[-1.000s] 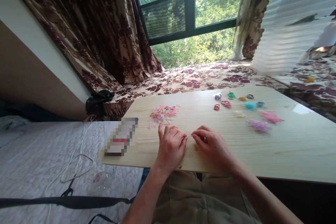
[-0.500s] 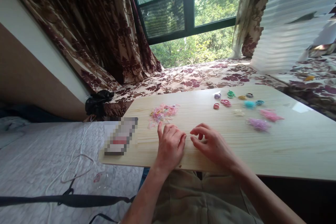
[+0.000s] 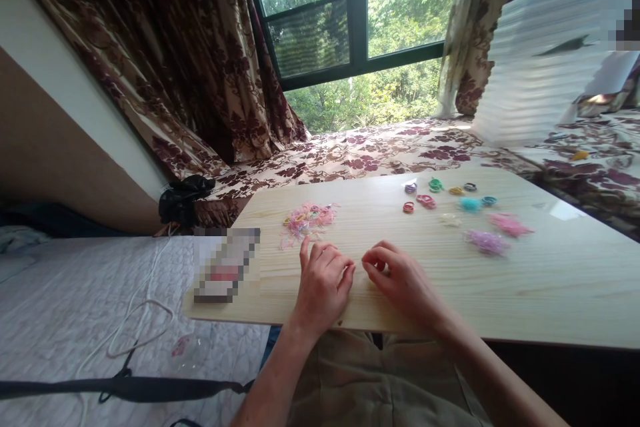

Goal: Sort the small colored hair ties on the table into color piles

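My left hand (image 3: 324,283) is over the near part of the pale wooden table (image 3: 500,293), thumb and forefinger pinched together, little finger raised. Facing it across a narrow gap is my right hand (image 3: 397,280), its fingers curled and its thumb close to the forefinger. Whatever the fingertips hold is too small to make out. Just beyond my left hand lies a mixed pile of small elastic bands (image 3: 310,219), mostly pink. To the right are sorted heaps: purple bands (image 3: 486,242), pink bands (image 3: 510,223), turquoise bands (image 3: 470,204) and pale bands (image 3: 450,219).
Small clusters of hair ties sit farther back, among them green ties (image 3: 436,185) and red ties (image 3: 409,207). A blurred-out flat object (image 3: 227,267) lies at the table's left end. Left of the table, a quilted bed (image 3: 60,320) bears a white cable (image 3: 140,307).
My right hand's thumb and forefinger drew apart, then came closer together again. My left hand has barely moved. The view has shifted slightly.
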The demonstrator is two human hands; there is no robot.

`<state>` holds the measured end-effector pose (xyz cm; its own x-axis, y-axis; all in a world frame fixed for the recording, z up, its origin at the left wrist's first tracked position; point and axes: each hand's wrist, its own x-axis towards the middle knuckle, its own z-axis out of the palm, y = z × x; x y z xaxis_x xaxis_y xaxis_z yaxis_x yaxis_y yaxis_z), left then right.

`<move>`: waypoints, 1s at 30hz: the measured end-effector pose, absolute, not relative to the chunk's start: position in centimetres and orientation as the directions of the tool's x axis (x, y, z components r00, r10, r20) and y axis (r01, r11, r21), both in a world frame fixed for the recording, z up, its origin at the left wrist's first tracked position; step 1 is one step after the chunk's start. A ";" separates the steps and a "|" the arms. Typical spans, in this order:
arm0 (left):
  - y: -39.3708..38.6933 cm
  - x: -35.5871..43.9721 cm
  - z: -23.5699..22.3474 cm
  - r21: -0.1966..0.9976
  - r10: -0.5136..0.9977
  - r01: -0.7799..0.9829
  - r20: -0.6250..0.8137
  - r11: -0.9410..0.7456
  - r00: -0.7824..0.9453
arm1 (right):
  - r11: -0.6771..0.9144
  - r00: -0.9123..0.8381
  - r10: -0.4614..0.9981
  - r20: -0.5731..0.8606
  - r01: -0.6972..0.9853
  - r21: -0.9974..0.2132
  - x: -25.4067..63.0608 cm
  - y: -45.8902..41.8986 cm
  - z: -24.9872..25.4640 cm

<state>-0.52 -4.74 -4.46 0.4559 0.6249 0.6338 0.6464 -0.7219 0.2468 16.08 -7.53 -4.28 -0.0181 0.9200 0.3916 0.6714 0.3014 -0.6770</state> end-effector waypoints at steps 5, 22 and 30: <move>-4.6 -0.5 -4.7 0.248 0.643 0.683 0.645 -0.687 0.412 | 0.287 0.028 0.909 0.416 0.683 -0.672 16.2 -7.4 -4.4; -4.6 -0.3 -4.9 0.207 0.746 0.808 0.556 -0.552 0.367 | 0.251 0.045 0.927 0.373 0.665 -0.704 16.3 -7.1 -4.6; -4.6 -0.3 -4.9 0.230 0.760 0.808 0.544 -0.542 0.356 | 0.272 0.017 0.933 0.360 0.621 -0.735 16.4 -7.4 -4.2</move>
